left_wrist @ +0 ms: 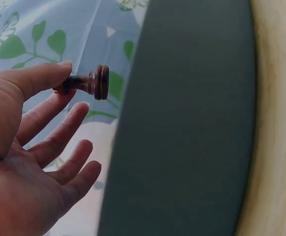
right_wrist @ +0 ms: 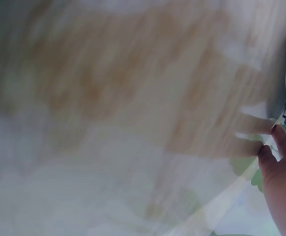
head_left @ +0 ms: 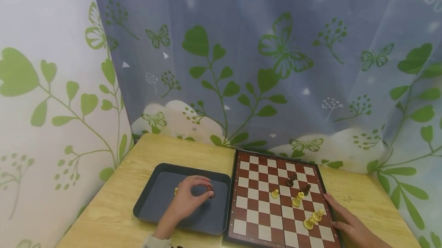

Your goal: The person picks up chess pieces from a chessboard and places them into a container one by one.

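Over the dark tray [head_left: 155, 202], my left hand [head_left: 184, 198] pinches a dark brown chess piece [left_wrist: 98, 82] between thumb and index finger. The piece lies sideways in the left wrist view with its round base outward; its top is hidden by the fingertips. The other fingers of that hand are spread loosely. A gold chess piece [head_left: 175, 191] in the tray is partly covered by the left hand. My right hand [head_left: 348, 221] rests at the right edge of the chessboard [head_left: 253, 205], fingers extended along it.
Several gold and dark chess pieces stand on the board, including a gold pawn [head_left: 275, 193] and a dark piece [head_left: 291, 180]. The board lies right of the tray on a wooden table [head_left: 193, 150]. A patterned curtain [head_left: 228, 67] hangs behind the table.
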`<state>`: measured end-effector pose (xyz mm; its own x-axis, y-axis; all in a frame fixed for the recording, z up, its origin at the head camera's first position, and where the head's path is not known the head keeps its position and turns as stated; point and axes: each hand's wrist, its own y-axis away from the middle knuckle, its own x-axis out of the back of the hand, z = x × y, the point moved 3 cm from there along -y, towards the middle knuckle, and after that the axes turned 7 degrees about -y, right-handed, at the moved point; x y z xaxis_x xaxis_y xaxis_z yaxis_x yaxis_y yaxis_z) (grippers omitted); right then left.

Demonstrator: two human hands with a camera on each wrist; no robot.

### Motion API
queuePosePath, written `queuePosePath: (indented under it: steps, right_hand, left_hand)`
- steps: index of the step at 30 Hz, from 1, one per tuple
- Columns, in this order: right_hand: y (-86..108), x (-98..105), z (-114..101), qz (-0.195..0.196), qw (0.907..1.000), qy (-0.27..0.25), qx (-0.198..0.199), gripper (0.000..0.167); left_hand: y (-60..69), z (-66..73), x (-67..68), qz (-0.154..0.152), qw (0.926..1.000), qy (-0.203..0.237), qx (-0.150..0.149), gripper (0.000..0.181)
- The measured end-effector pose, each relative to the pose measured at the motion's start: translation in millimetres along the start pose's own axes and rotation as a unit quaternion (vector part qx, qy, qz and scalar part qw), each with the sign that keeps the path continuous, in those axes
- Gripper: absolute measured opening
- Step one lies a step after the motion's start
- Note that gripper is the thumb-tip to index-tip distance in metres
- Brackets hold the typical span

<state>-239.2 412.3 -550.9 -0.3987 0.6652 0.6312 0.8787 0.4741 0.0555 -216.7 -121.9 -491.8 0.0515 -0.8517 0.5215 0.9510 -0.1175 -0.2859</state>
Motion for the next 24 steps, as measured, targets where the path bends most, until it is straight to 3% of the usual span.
queuePosePath:
  steps: [8, 14, 20, 24]
  right_hand:
    - [-0.3, 1, -4, -0.004, 0.9996, -0.024, 0.012, 0.078]
    - [-1.5, 1, -2, -0.013, 0.9990, -0.040, 0.012, 0.078]
    - [-0.7, -1, -2, -0.001, 1.0000, -0.009, -0.003, 0.079]
    - [-0.9, -3, -3, -0.014, 0.9987, -0.045, -0.019, 0.080]
  left_hand:
    - [7.7, -2.9, 13.2, 0.010, 0.9997, 0.001, 0.022, 0.014]
    - [11.7, -10.4, 12.8, 0.004, 0.9992, 0.007, 0.038, 0.016]
    - [12.9, -16.6, 10.5, 0.002, 0.9989, 0.017, 0.044, 0.016]
    - [12.7, -20.0, 9.4, 0.004, 0.9988, 0.016, 0.047, 0.015]
